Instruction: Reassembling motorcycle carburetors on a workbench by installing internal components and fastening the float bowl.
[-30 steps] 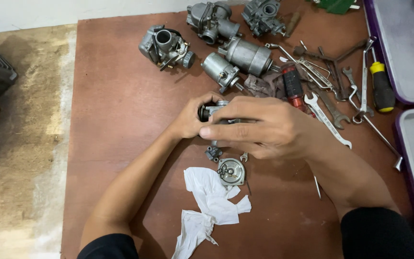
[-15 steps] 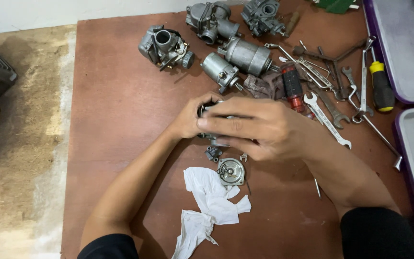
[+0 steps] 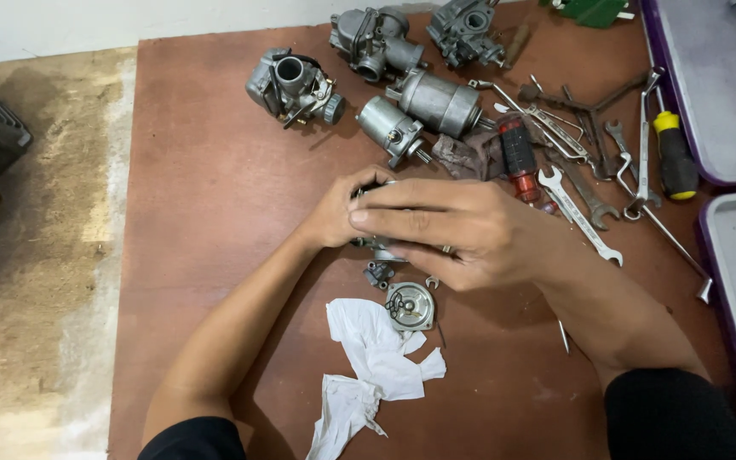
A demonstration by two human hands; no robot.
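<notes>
Brown and wide, the wooden board [image 3: 215, 213] fills the middle of the frame, with sandy floor at the left and purple trays [image 3: 717, 102] at the right. Three grey carburetors sit along the top; the nearest one [image 3: 291, 85] is at upper left. Two round metal motor parts [image 3: 423, 106] lie beside them. Wrenches [image 3: 577, 209] and a yellow-handled screwdriver [image 3: 673, 153] are spread at upper right, close enough to grab.

At the centre, the right hand [image 3: 462, 230] lies over a small metal carburetor part [image 3: 381, 247], fingers pressed together around it. The left hand [image 3: 338, 213] pinches its other end, so it stays steady. Most of it is hidden.

Just below sit a round metal cover [image 3: 410, 305] and a crumpled white rag [image 3: 372, 358], likely for wiping.
</notes>
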